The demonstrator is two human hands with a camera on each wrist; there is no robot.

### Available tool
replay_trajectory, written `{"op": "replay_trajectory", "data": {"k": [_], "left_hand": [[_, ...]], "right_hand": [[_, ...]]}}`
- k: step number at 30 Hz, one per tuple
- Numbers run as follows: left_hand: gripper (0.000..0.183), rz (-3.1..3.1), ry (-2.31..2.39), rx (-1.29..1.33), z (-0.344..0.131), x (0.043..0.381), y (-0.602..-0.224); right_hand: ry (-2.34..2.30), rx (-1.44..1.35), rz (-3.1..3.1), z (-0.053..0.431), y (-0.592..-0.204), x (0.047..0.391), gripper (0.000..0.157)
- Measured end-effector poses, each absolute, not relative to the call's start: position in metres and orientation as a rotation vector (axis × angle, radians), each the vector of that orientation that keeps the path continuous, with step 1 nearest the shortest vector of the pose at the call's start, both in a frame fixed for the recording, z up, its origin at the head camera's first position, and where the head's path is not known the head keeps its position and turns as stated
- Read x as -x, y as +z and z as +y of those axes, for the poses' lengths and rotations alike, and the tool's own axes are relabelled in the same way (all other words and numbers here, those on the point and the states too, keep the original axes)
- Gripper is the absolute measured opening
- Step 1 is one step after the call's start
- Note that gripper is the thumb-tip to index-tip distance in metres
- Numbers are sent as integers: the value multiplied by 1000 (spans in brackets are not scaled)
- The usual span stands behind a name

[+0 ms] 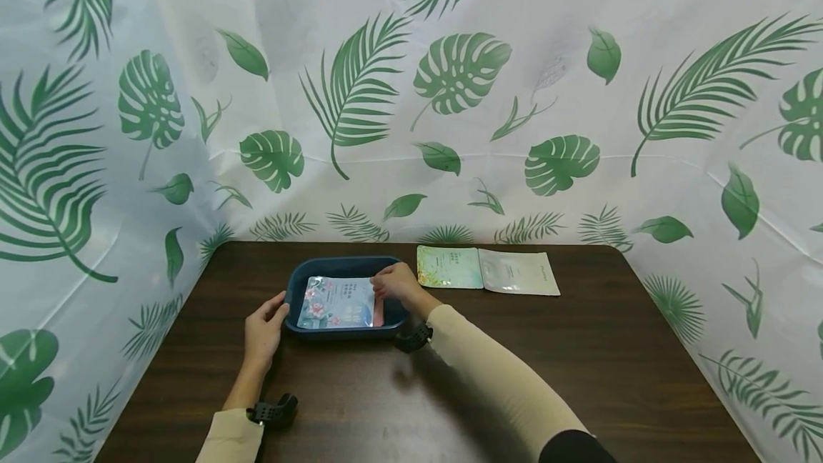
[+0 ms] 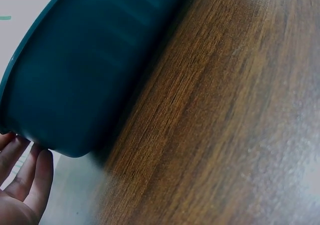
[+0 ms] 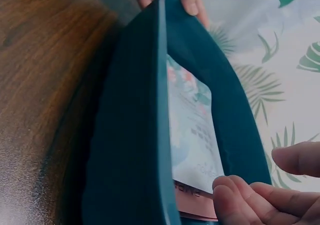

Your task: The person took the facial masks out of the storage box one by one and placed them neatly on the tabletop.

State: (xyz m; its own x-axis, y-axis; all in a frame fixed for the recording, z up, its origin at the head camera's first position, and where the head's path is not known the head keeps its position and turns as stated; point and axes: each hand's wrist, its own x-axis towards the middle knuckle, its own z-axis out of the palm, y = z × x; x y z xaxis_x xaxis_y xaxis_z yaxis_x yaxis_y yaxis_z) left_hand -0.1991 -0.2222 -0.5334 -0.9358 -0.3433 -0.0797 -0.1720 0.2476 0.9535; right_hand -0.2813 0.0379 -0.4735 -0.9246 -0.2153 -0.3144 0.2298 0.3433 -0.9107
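Observation:
A dark blue plastic basin (image 1: 347, 333) sits on the table, and my left hand (image 1: 263, 331) grips its left end; the left wrist view shows fingers (image 2: 37, 177) against the outer wall. Inside lies a pale blue flowered sachet (image 1: 337, 302), flat, on top of a pink sachet (image 3: 197, 205) that is mostly hidden. My right hand (image 1: 398, 283) is over the basin's right end, fingertips at the sachets' right edge. In the right wrist view the thumb (image 3: 300, 157) stands apart from the fingers, with nothing pinched between; whether the fingertips touch the sachets I cannot tell.
Right of the basin, toward the back edge, a green and yellow sachet (image 1: 449, 267) lies beside a cream sachet (image 1: 519, 272). The brown wooden table (image 1: 579, 349) meets a leaf-patterned curtain (image 1: 476, 184) at the back and sides.

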Motion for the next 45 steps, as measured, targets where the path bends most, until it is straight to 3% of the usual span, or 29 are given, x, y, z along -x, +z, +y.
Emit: {"op": "replay_trajectory", "data": {"k": [15,24,37,45], "left_hand": [[41,-2354,-1738,-480,-222,199,-536],[40,-2360,-1765,-473,-223,202,-536],[40,-2356,-1768,-447,-223,201,-535],[40,-2366,-1767,-464,-224,200,-534]], "right_hand": [[-1247,-41,2417,26,-480,279,14],[-1265,-123,2426,15,-486,282,24],[-1462,-100,2405,8,-489,275,17],[-1430,-42,2412,0,-489,272,27]]}}
